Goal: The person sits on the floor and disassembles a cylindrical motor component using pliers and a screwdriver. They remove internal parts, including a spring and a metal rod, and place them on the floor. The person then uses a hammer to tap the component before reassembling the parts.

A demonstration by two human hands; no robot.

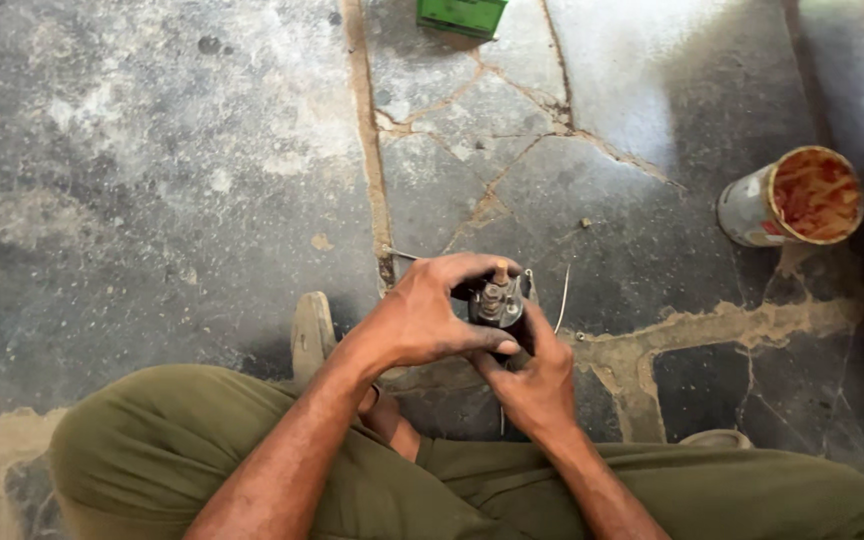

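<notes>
A small dark cylindrical metal part [497, 300] with threaded copper studs and nuts on its end sits between both my hands, above my lap. My left hand [422, 315] wraps over its left side and top, thumb pressed under it. My right hand [530, 375] grips it from below and the right. A thin wire [563, 297] sticks out just right of the part. My legs in olive trousers [172, 450] are folded beneath.
I sit on a cracked, stained stone floor [152, 170]. An open tin can [792, 197] with orange residue lies on its side at the right. A green box [462, 15] stands at the top edge. A sandal tip [312, 335] shows left of my hands.
</notes>
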